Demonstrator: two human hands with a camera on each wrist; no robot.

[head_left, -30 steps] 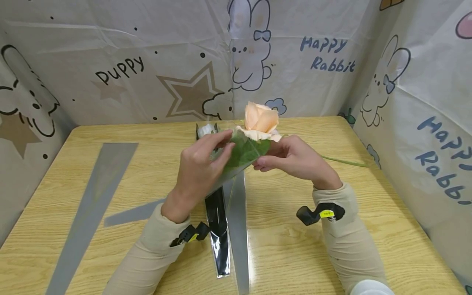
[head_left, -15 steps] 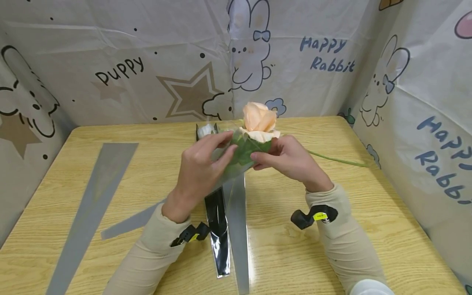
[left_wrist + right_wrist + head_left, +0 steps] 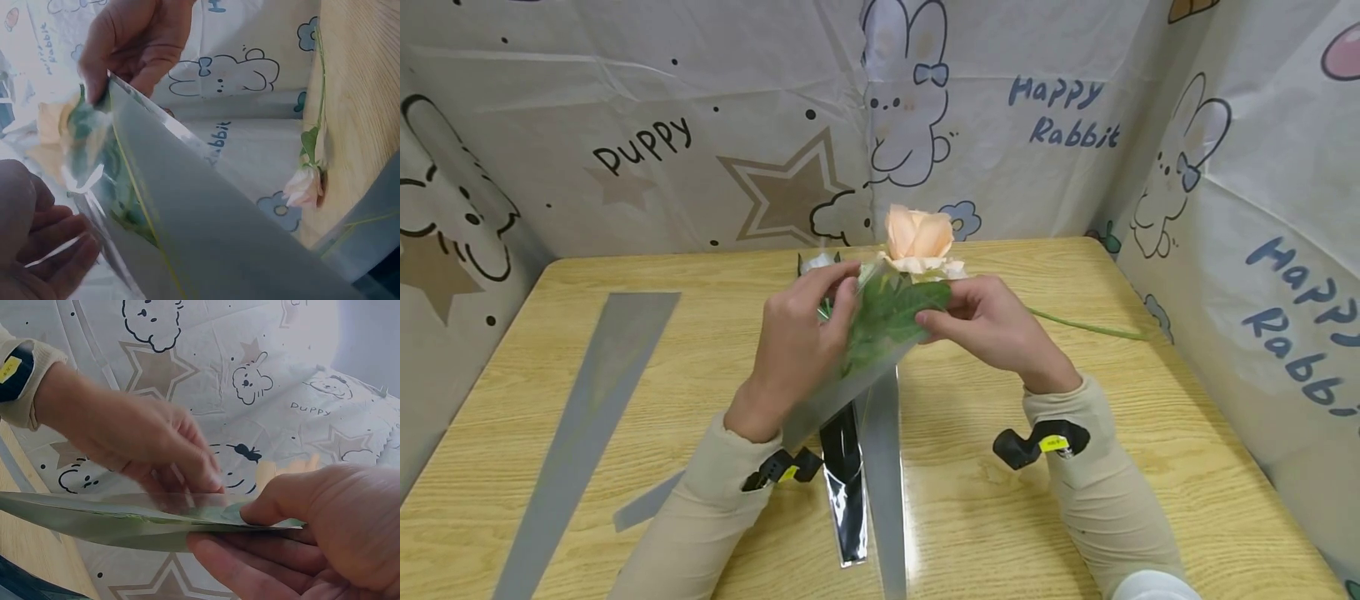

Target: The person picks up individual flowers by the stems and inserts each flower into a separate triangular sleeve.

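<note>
A peach rose [image 3: 917,236] with green leaves [image 3: 891,321] stands in a clear, grey-backed flower sleeve [image 3: 850,398], its bloom above the top edge. My right hand [image 3: 992,329] pinches the sleeve's right edge by a leaf, thumb in front and fingers behind, as the right wrist view shows. My left hand [image 3: 805,329] is at the opposite edge, fingers loosely bent and thumb apart from them. In the left wrist view, its fingertips [image 3: 87,247] lie against or very near the sleeve's shiny edge; contact is unclear. The left hand is blurred in the right wrist view.
A pale pink rose [image 3: 304,186] lies on the wooden table, its stem [image 3: 1090,325] stretching right. A grey sleeve [image 3: 587,400] lies at left. Black wrapping [image 3: 847,492] with something white at its top and another grey strip [image 3: 886,475] lie beneath my hands. Printed cloth [image 3: 760,100] hangs behind.
The peach rose and its sleeve have shifted slightly left, and more leaf shows. My left hand has drawn a little left and down; the right hand has moved left and keeps its pinch.
</note>
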